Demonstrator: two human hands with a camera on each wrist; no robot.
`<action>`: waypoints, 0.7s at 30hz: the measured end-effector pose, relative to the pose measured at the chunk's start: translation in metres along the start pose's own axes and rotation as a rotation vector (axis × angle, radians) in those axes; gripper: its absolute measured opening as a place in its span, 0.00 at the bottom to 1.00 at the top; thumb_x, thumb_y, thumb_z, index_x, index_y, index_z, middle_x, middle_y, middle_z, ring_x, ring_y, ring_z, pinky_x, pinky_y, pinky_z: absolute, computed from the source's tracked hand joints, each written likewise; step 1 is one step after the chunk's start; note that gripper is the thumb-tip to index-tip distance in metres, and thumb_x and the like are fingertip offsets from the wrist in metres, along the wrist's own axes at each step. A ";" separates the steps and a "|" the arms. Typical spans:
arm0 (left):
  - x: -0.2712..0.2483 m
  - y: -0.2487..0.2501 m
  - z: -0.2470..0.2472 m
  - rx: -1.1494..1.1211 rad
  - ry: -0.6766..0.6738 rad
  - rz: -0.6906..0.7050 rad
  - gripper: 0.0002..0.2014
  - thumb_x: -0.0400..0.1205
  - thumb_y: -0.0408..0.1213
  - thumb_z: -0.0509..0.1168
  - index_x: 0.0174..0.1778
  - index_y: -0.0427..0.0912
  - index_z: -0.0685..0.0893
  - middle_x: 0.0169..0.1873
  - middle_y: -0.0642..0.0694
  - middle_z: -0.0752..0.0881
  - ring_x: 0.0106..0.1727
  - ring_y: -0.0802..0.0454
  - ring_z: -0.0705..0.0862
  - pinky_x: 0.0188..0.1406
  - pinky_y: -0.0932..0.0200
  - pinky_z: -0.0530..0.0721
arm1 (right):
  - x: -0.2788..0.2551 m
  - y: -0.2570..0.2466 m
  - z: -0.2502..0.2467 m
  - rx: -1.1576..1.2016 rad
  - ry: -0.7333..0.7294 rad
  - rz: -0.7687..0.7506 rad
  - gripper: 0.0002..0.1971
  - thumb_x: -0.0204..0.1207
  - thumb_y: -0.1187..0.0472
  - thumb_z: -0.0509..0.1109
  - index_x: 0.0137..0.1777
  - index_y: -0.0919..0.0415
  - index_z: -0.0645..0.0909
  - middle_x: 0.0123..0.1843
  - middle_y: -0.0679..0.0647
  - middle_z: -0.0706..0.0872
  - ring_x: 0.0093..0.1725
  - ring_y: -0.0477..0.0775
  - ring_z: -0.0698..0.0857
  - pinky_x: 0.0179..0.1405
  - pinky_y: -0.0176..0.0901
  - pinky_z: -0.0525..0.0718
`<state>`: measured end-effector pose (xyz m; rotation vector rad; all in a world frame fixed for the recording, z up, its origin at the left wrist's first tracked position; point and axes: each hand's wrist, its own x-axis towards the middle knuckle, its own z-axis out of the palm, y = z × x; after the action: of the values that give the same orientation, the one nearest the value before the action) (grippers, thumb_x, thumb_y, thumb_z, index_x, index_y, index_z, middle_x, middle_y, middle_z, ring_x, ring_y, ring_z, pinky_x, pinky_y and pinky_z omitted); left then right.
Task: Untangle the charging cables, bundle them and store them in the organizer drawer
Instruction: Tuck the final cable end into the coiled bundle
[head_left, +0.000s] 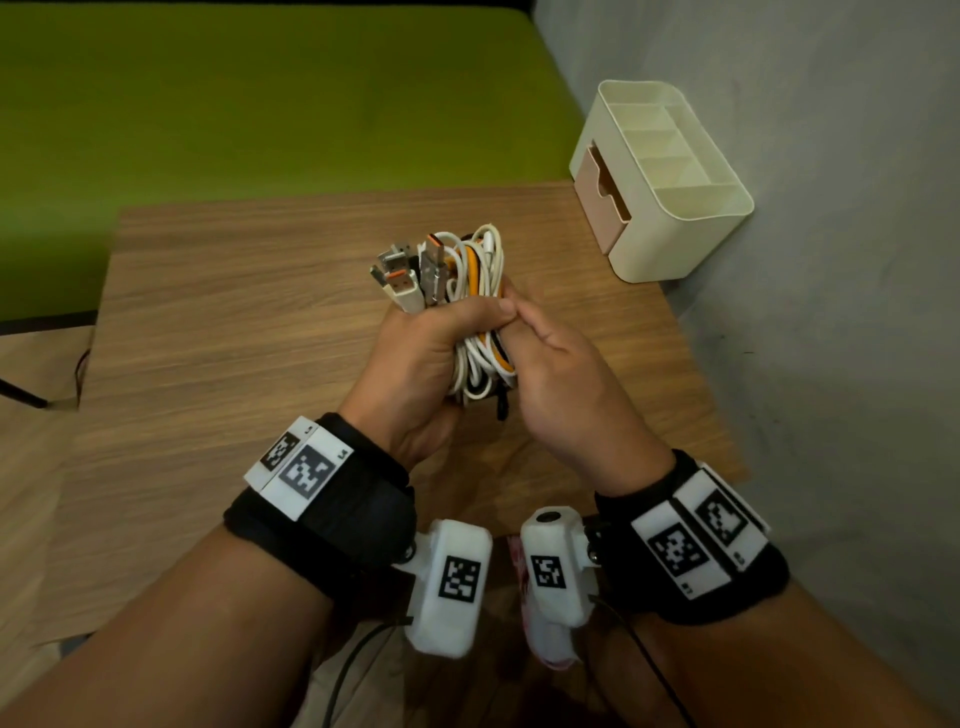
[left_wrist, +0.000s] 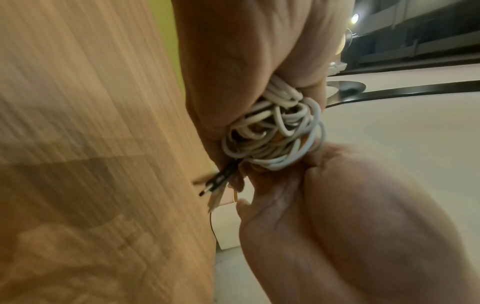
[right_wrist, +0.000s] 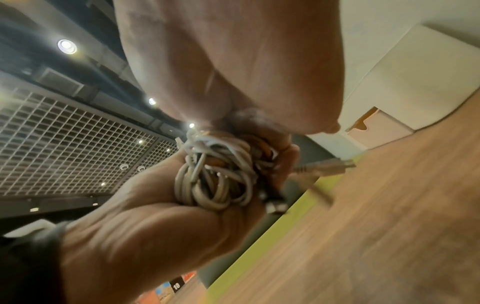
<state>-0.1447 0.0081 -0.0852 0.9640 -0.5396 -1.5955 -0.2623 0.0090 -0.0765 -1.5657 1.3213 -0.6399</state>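
A coiled bundle of charging cables (head_left: 475, 291), white with orange and black strands, is held above the wooden table (head_left: 234, 291). Several USB plugs (head_left: 410, 275) stick out of its top left. My left hand (head_left: 426, 338) grips the bundle around its middle, thumb across the front. My right hand (head_left: 545, 353) curls its fingers around the bundle's right side, touching the left thumb. In the left wrist view the white coils (left_wrist: 275, 131) show between both palms, and a black strap end (left_wrist: 221, 181) hangs below. The right wrist view shows the coils (right_wrist: 215, 174) and blurred plugs (right_wrist: 324, 166).
A cream organizer (head_left: 670, 182) with open top compartments and a pink drawer (head_left: 605, 200), slightly open, stands at the table's far right against a grey wall (head_left: 831, 260). A green surface (head_left: 260, 104) lies beyond the table. Wrist camera cables hang near my forearms.
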 end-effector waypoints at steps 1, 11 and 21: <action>0.000 0.000 -0.001 0.011 0.011 -0.001 0.18 0.77 0.23 0.66 0.64 0.22 0.78 0.48 0.28 0.83 0.48 0.34 0.87 0.45 0.46 0.88 | 0.001 0.000 -0.001 -0.066 -0.022 0.002 0.22 0.90 0.49 0.49 0.83 0.39 0.62 0.85 0.37 0.62 0.86 0.39 0.45 0.86 0.60 0.42; 0.004 0.004 -0.002 0.146 0.012 0.008 0.15 0.74 0.21 0.68 0.58 0.24 0.82 0.38 0.35 0.86 0.35 0.43 0.88 0.34 0.53 0.87 | 0.002 0.001 -0.024 -0.367 -0.035 0.026 0.19 0.86 0.41 0.55 0.76 0.29 0.69 0.86 0.36 0.38 0.85 0.45 0.39 0.76 0.46 0.45; 0.015 0.015 -0.007 -0.041 -0.009 -0.010 0.04 0.72 0.30 0.67 0.40 0.35 0.79 0.33 0.39 0.77 0.31 0.46 0.80 0.30 0.58 0.82 | 0.000 0.012 -0.038 0.278 -0.015 0.174 0.15 0.76 0.52 0.75 0.61 0.53 0.83 0.36 0.50 0.88 0.32 0.47 0.84 0.32 0.43 0.79</action>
<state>-0.1305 -0.0092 -0.0822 0.9310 -0.5074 -1.6145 -0.2999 -0.0033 -0.0720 -1.2158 1.2812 -0.6693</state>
